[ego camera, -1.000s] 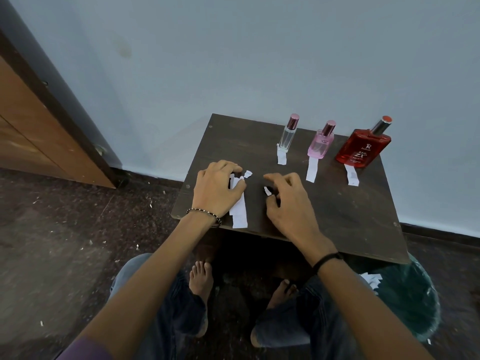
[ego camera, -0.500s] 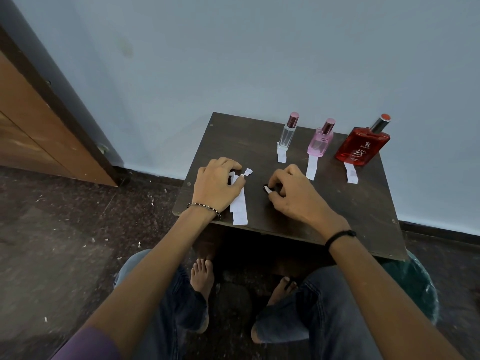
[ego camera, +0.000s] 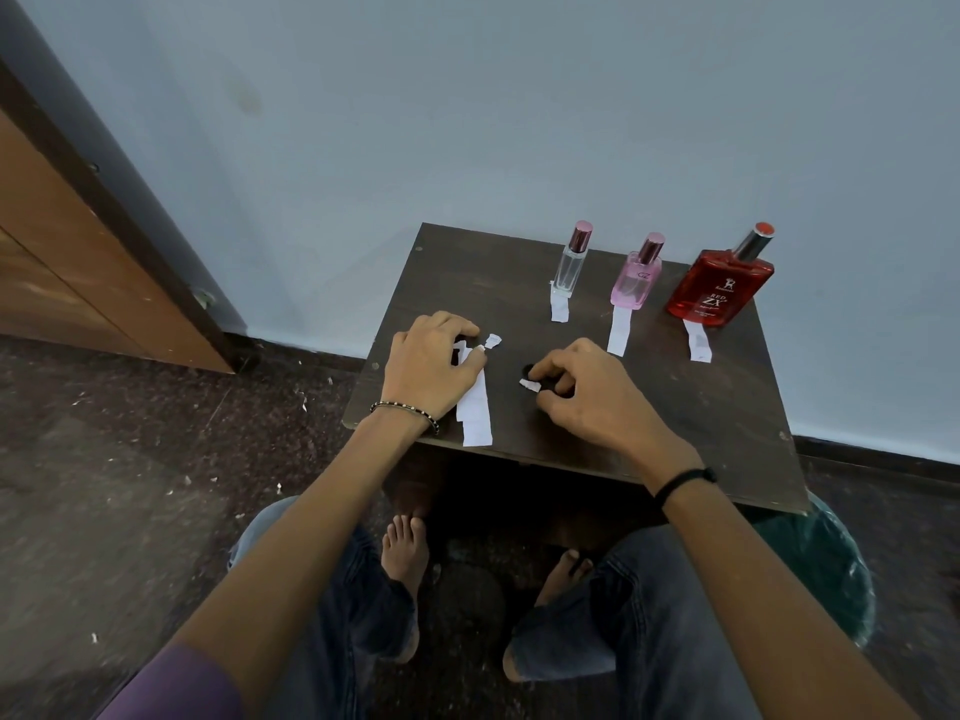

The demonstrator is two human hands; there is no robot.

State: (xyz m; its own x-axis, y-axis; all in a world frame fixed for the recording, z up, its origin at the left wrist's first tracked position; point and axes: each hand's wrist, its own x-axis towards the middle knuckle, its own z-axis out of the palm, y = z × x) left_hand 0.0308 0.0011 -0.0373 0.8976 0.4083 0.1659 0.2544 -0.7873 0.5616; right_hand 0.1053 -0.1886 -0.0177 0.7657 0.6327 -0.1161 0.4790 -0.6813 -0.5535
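On a small dark wooden table (ego camera: 717, 407) stand three perfume bottles: a clear one (ego camera: 570, 262), a pink one (ego camera: 637, 277) and a red one (ego camera: 721, 283). A white paper strip lies in front of each. My left hand (ego camera: 431, 367) has its fingers curled over the top of a stack of white paper strips (ego camera: 475, 407) near the front edge. A small torn scrap (ego camera: 492, 340) lies just beyond it. My right hand (ego camera: 582, 392) pinches a small white paper bit (ego camera: 530, 385) together with a small dark object that its fingers mostly hide.
The table stands against a pale blue wall. A wooden door (ego camera: 57, 262) is at the left. A dark green bin (ego camera: 826, 563) sits on the floor under the table's right corner. My knees and bare feet are below the table front. Paper crumbs litter the dark floor.
My right hand has curled in and drawn slightly back over the small paper bit. My left hand has stayed on the strip stack.
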